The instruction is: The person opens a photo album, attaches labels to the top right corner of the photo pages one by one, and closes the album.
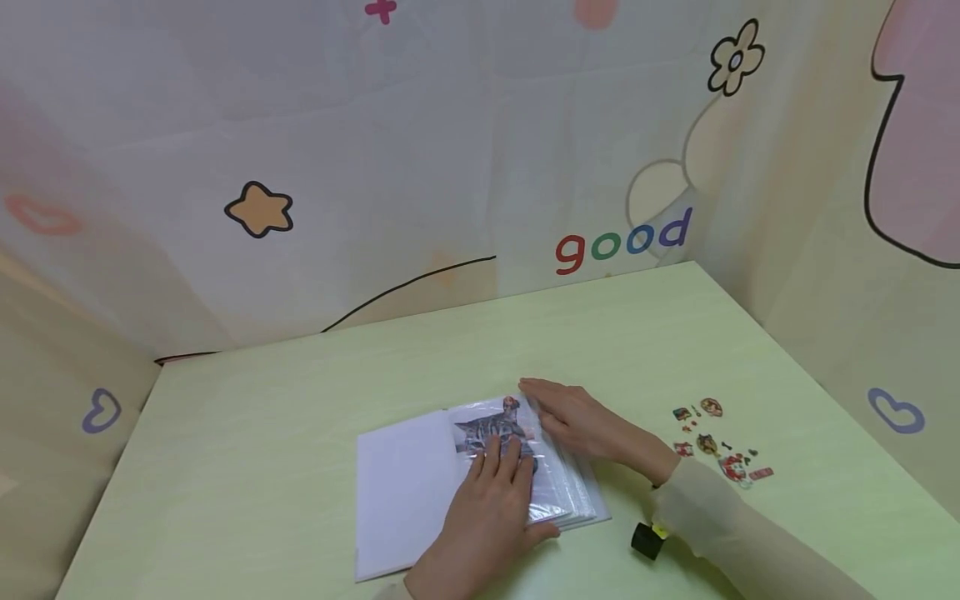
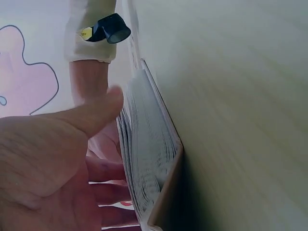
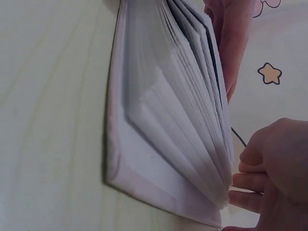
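From my head camera, an open album (image 1: 420, 492) lies on the table (image 1: 300, 400), near its front edge and about midway across. My left hand (image 1: 487, 517) rests flat on the album's right-hand page, over the lower part of a picture (image 1: 491, 429) tucked in that page's sleeve. My right hand (image 1: 577, 421) lies on the same page's right side, just beside the picture, fingers reaching toward the album's far edge. To the right of the album, well apart from it, a scatter of stickers (image 1: 716, 442) lies on the table. A small cylinder (image 1: 647, 540) sits by my right wrist, in front of the stickers; I think it is strapped to the wrist, though I cannot be sure. Walls stand behind the table and at both its sides.
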`<state>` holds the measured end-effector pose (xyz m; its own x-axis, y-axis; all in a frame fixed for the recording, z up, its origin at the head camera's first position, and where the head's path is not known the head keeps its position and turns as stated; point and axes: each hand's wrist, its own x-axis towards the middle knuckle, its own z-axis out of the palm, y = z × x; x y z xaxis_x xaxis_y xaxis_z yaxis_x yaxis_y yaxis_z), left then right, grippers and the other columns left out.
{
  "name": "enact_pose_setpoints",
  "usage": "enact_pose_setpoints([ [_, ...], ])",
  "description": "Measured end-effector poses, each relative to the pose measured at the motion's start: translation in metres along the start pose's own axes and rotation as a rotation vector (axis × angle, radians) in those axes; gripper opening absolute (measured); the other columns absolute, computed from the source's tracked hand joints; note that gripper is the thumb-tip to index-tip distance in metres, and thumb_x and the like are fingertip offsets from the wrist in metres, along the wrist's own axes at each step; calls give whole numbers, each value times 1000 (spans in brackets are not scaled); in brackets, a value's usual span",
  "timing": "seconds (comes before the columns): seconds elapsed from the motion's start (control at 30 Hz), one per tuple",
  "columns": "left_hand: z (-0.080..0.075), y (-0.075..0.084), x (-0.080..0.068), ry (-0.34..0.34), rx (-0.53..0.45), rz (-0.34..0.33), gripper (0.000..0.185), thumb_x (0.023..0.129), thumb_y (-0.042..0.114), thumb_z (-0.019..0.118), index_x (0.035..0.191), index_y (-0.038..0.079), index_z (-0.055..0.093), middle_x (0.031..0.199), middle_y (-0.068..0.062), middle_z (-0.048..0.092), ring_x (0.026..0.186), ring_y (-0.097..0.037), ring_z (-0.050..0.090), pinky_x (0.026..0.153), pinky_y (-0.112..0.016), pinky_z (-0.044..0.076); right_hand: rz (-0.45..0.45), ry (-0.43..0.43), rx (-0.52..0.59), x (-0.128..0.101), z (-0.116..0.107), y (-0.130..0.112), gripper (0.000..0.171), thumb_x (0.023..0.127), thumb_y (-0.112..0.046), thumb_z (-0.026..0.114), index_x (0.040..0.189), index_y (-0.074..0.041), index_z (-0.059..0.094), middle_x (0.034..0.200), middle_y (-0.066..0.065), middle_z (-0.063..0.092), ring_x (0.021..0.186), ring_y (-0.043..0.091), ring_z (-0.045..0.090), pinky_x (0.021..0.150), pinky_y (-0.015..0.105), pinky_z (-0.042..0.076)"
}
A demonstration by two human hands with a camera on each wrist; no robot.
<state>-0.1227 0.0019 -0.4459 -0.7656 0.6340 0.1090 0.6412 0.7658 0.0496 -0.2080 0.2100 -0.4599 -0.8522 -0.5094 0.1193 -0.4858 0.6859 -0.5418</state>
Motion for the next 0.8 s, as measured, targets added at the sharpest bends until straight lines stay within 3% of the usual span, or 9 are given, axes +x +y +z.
enact_pose_setpoints([
  [0.3, -3, -3, -1, 29, -64, 5, 68, 94, 52, 70, 138, 1, 61, 148, -20, 55, 139, -41, 49, 111, -48, 44, 33, -24, 16, 1, -1, -1, 52, 101, -4, 45, 153, 6, 43, 155, 21, 47, 143, 37, 45, 116, 55, 35],
  [0.63, -6, 2, -4, 61, -118, 44, 42, 103, 32, 61, 132, 3, 68, 145, -15, 60, 136, -35, 54, 106, -53, 48, -24, -7, 16, 0, 0, 2, 49, 101, 0, 46, 149, 9, 46, 150, 23, 52, 138, 39, 50, 112, 55, 40],
  [0.8, -9, 6, -5, 206, -208, 15, 32, 97, 15, 60, 123, 0, 73, 132, -12, 68, 125, -30, 64, 98, -42, 55, -35, 2, 20, -1, 0, 3, 48, 102, -1, 48, 149, 9, 46, 150, 23, 52, 137, 39, 51, 111, 55, 42],
])
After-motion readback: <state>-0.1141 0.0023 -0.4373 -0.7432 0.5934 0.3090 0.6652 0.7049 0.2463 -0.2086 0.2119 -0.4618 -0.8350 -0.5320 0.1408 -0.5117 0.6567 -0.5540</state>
